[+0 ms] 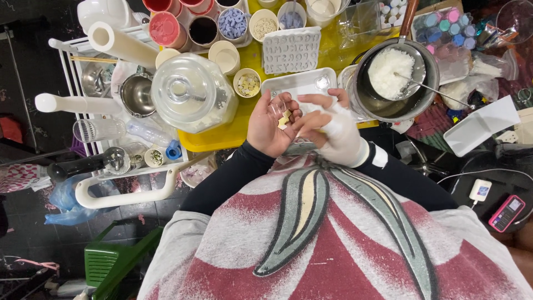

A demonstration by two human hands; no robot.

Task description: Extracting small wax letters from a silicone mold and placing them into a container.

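Note:
My left hand (270, 125) is cupped palm up over the front edge of a yellow tray (216, 139), holding a few small cream-coloured wax pieces (284, 119). My right hand (331, 125), in a white glove or wrap, touches those pieces with its fingertips. Just beyond the hands lies a white rectangular dish (302, 83). To the right stands a metal pot (397, 83) with a strainer of white flakes and a spoon in it.
A large glass jar with a lid (191, 91) stands left of the hands. Several small cups of coloured bits (233, 25) and a white letter mould (291, 50) sit behind. A white rack (111, 111) holds tools at left. A pink phone (506, 213) lies at right.

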